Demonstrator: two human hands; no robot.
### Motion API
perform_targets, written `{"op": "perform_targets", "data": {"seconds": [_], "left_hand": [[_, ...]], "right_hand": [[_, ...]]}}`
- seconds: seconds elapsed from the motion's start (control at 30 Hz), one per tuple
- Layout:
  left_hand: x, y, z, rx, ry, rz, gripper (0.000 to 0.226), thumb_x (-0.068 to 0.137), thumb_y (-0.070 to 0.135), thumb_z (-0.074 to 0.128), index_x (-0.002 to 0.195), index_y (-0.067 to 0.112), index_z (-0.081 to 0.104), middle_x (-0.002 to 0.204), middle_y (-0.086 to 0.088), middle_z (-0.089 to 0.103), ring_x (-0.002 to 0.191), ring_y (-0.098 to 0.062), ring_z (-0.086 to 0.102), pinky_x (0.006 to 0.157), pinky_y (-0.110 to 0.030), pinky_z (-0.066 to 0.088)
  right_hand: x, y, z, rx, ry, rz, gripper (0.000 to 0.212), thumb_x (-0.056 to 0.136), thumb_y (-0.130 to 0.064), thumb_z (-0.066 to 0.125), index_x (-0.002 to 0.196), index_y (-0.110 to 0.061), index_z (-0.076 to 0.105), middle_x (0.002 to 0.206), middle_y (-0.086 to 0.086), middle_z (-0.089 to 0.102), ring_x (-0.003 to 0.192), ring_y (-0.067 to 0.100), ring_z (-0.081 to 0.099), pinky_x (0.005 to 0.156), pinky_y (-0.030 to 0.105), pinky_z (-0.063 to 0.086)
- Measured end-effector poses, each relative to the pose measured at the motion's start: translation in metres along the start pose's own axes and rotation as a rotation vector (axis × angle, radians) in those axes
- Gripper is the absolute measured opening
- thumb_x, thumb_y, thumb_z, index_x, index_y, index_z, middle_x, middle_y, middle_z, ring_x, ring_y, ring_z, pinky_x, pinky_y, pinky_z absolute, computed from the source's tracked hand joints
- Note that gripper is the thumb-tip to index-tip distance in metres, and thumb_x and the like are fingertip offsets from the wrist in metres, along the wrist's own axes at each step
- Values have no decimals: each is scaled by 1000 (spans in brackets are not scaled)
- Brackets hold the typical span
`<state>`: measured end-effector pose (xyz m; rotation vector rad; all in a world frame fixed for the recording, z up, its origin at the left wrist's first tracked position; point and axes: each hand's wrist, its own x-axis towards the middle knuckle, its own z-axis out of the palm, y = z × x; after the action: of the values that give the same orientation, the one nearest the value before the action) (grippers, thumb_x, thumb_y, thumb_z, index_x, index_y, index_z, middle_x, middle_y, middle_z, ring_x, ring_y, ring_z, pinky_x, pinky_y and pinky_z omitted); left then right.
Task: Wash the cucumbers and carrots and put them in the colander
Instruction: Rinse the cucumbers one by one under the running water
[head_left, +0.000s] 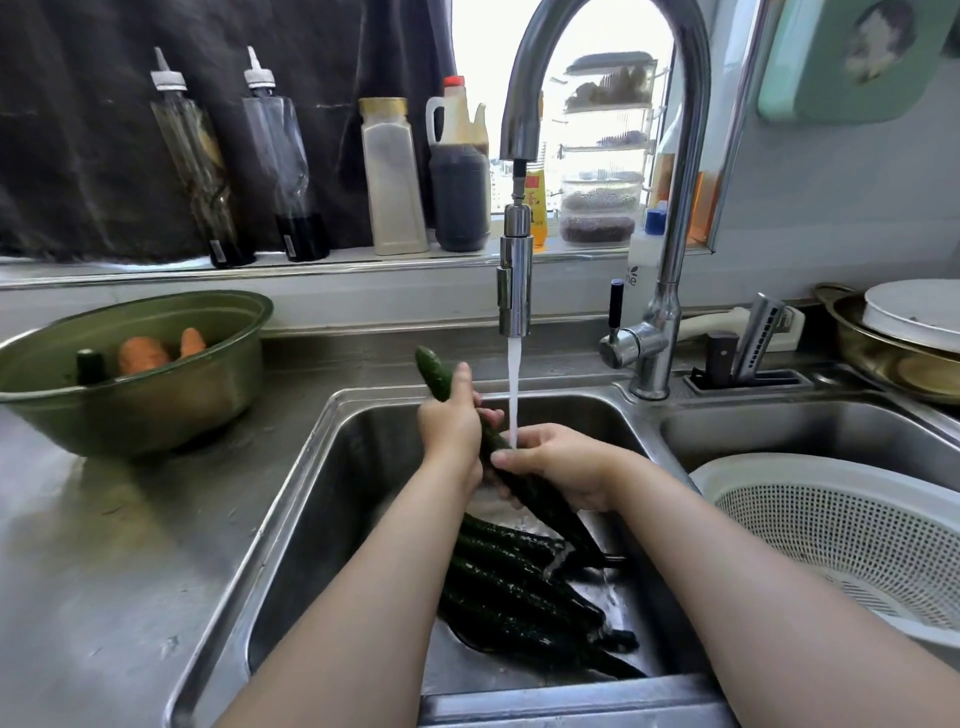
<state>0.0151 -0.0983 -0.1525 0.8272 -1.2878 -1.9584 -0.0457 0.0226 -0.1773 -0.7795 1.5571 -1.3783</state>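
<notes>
I'm rinsing one cucumber (545, 506) under the tap (514, 291), over the sink (332, 467)
My left hand (452, 421) is curling round its upper part and my right hand (561, 462) round its middle; more cucumbers (519, 587) are lying below, carrots (143, 355) are waiting in the bowl (156, 400), and I'm seeing nothing in the colander (831, 525), so most is remaining, I judge; the way right over the rim (660, 436) is looking open
</notes>
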Motion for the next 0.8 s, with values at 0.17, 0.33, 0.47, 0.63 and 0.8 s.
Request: {"op": "perform_targets", "data": {"seconds": [0.17,0.33,0.47,0.63,0.8], "left_hand": [[20,9,-19,-134,171,63,25,102,34,58,100,9,54,66,-1,55,52,-14,61,66,-33,53],[18,-1,-16,-194,-128,-93,15,105,20,54,99,8,59,85,-8,64,74,-18,66,74,-36,56],[9,-2,-8,-107,-223,-97,12,105,20,53,105,10,59,93,-8,69,85,-20,67,74,-38,55],[7,-3,-10,10,-231,-36,28,101,34,61,81,14,59,69,-3,68,63,-17,66,63,-32,53],[-6,-1,-3,-81,-393,-152,52,103,53,46,108,4,59,98,-16,69,93,-28,69,86,-41,57]], "right_hand": [[1,-3,2,-405,88,112,52,101,-58,47,107,-11,68,68,-2,60,47,14,48,44,26,40],[6,-6,2,-187,119,-20,31,106,-36,49,101,-7,61,77,2,62,48,10,42,39,20,30],[1,-5,-3,-39,55,-45,13,104,-15,54,95,-7,60,76,2,64,56,13,49,46,24,36],[-5,-12,-1,8,49,41,41,104,-50,45,101,-12,59,69,1,52,44,9,33,38,20,25],[-7,-5,-5,50,95,122,69,97,-75,24,80,-15,54,55,3,42,41,16,33,42,22,30]]}}
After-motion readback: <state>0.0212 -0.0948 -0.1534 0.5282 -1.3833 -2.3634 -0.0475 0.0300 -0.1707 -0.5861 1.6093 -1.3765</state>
